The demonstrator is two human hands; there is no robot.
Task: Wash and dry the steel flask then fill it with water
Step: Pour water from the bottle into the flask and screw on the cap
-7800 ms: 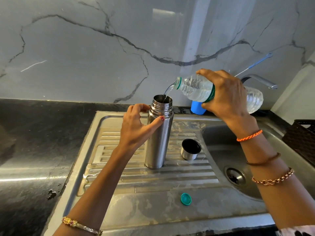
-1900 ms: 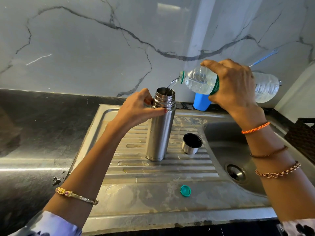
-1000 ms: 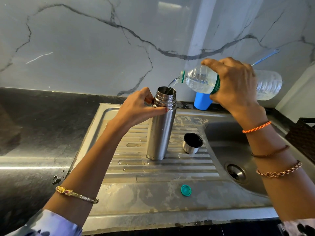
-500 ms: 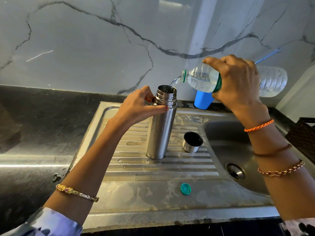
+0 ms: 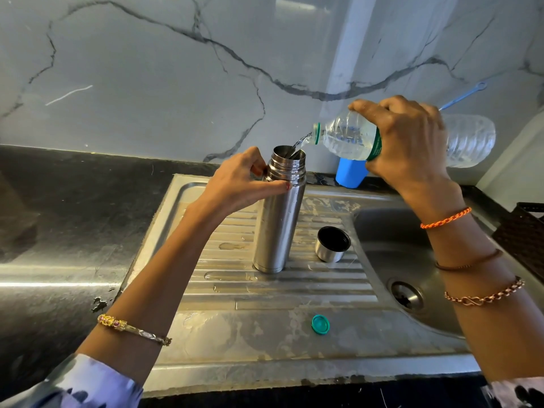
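The steel flask (image 5: 279, 222) stands upright and uncapped on the ribbed steel drainboard (image 5: 223, 278). My left hand (image 5: 238, 184) grips its neck just under the threaded mouth. My right hand (image 5: 406, 142) holds a clear plastic water bottle (image 5: 468, 139) tipped nearly level, mouth to the left above the flask. A thin stream of water runs from the bottle into the flask's opening. The flask's steel cap (image 5: 331, 244) sits mouth up on the drainboard, to the right of the flask. The bottle's green cap (image 5: 320, 324) lies on the flat front part of the drainboard.
The sink basin (image 5: 391, 240) with its drain (image 5: 407, 294) lies to the right. A blue cup (image 5: 350, 175) stands by the marble wall behind the bottle. A dark woven basket (image 5: 527, 231) sits at the far right. Black countertop (image 5: 59, 216) spreads to the left.
The bottle's base has risen a little, so it now lies flatter, and the water keeps running. The left hand and flask have stayed put.
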